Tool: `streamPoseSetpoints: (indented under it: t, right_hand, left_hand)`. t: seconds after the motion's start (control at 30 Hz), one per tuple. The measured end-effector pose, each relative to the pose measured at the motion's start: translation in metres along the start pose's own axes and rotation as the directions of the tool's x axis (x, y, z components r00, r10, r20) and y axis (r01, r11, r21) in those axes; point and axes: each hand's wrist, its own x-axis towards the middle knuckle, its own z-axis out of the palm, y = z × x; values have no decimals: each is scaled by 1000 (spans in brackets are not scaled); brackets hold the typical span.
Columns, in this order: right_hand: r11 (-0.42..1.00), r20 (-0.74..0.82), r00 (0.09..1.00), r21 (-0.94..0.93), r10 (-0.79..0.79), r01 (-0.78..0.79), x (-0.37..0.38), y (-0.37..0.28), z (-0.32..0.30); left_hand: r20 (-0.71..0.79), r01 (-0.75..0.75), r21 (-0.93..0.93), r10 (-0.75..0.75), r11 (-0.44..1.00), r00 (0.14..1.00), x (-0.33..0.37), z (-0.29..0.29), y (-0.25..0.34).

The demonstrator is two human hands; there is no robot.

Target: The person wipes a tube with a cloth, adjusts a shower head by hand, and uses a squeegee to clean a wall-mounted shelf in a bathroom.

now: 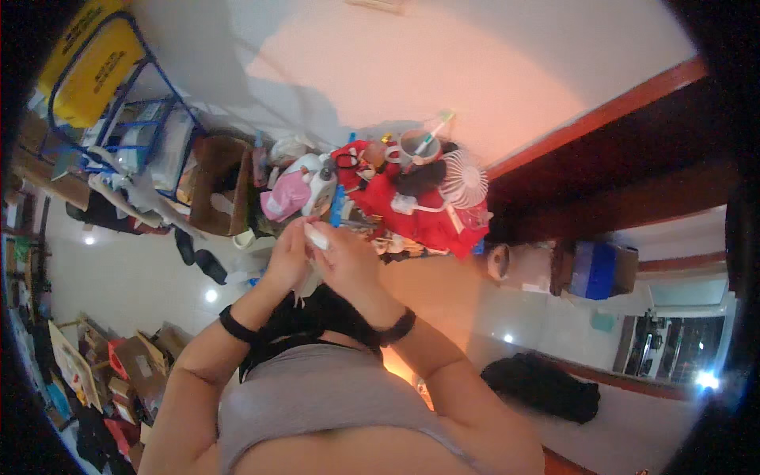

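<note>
Both my hands are raised together in front of my body, fingers curled in. A small white, smooth, rounded object (317, 237) shows between them, its kind too blurred to name. My right hand (348, 260) is closed around it. Against its other side, my left hand (290, 260) is also closed, and what its fingers pinch is hidden. Something pale hangs just below the hands. Just beyond them are a pink package (286, 195) and a white bottle (320, 188).
Red cloth (378, 198) covers a cluttered surface, bearing a small white fan (463, 179) and a cup (415, 143) with a toothbrush-like stick. Leftward stand an open cardboard box (212, 207) and a blue-framed rack (158, 134). Dark slippers (210, 267) lie on the floor.
</note>
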Motion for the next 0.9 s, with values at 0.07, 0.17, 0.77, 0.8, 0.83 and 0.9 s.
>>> streamPoseSetpoints:
  t: [0.07, 0.17, 0.77, 0.8, 0.83, 0.9]
  right_hand:
    - [990, 48, 999, -138, -11, 17, -7, -3, -1]
    - [980, 94, 996, -196, -7, 25, -18, 15, -4]
    - [985, 136, 991, -173, 15, 9, -27, 32, -27]
    - [994, 131, 990, -97, 56, -43, -27, 31, -31]
    - [995, 128, 987, -24, 98, -96, -25, 31, -36]
    - [976, 120, 971, 44, 208, -214, -21, 47, -35]
  left_hand:
    - [21, 88, -220, -85, 972, 996, 6, 4, -8]
    - [32, 81, -80, -79, 993, 996, 7, 15, 1]
    - [143, 251, -108, -234, 962, 962, 18, 41, -6]
    - [151, 242, -170, -218, 955, 964, 18, 39, -14]
    - [162, 233, -233, -199, 944, 967, 18, 41, -13]
    - [141, 149, -140, -130, 979, 981, 18, 43, -8]
